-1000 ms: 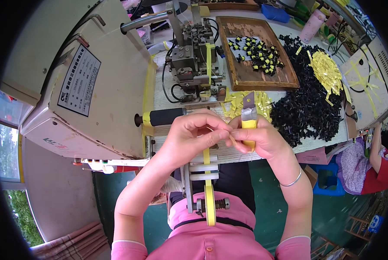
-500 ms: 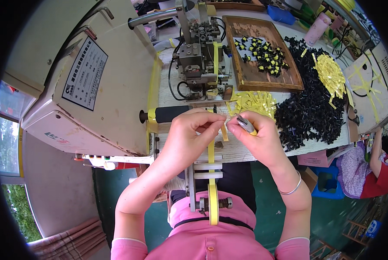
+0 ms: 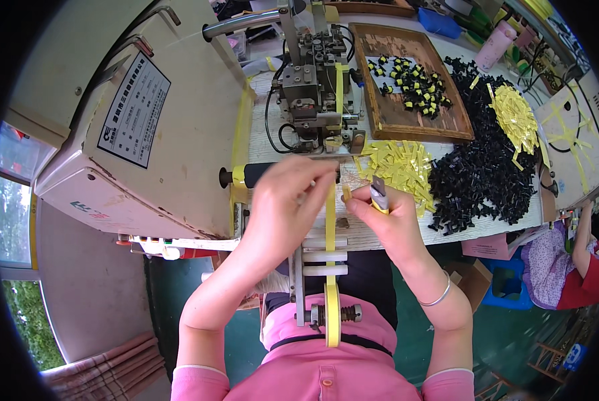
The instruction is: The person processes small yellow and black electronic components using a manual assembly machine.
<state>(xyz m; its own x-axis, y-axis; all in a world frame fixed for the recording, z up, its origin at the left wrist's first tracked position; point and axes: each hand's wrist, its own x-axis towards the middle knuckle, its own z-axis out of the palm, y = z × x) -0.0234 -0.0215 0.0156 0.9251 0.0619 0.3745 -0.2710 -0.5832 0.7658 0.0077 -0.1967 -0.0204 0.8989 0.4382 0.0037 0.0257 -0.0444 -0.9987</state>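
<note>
My left hand (image 3: 287, 204) is slightly blurred beside the yellow tape strip, its thumb and fingers pressed together. Whatever the fingertips hold is too small to make out. A small dark piece (image 3: 337, 175) shows at their tips. In my right hand (image 3: 392, 217), a utility knife (image 3: 379, 194) with a metal blade and some yellow on its body is tucked against the fingers. Thumb and forefinger of that hand also pinch a short yellow strip (image 3: 347, 192). Yellow tape (image 3: 331, 227) runs from a reel (image 3: 331, 321) at my waist, between both hands, toward the metal machine (image 3: 313, 87).
Loose yellow strips (image 3: 400, 167) lie beside a heap of small black parts (image 3: 476, 180). More yellow strips (image 3: 515, 120) rest on the heap's far right. Behind, a wooden tray (image 3: 420, 130) holds black-and-yellow pieces. A large cream machine housing (image 3: 179, 134) stands left. Another person (image 3: 567, 267) sits at right.
My two hands have moved apart slightly. The left has turned and blurred, and the right has lowered a little, with the knife blade now pointing more upright. The view has shifted slightly.
</note>
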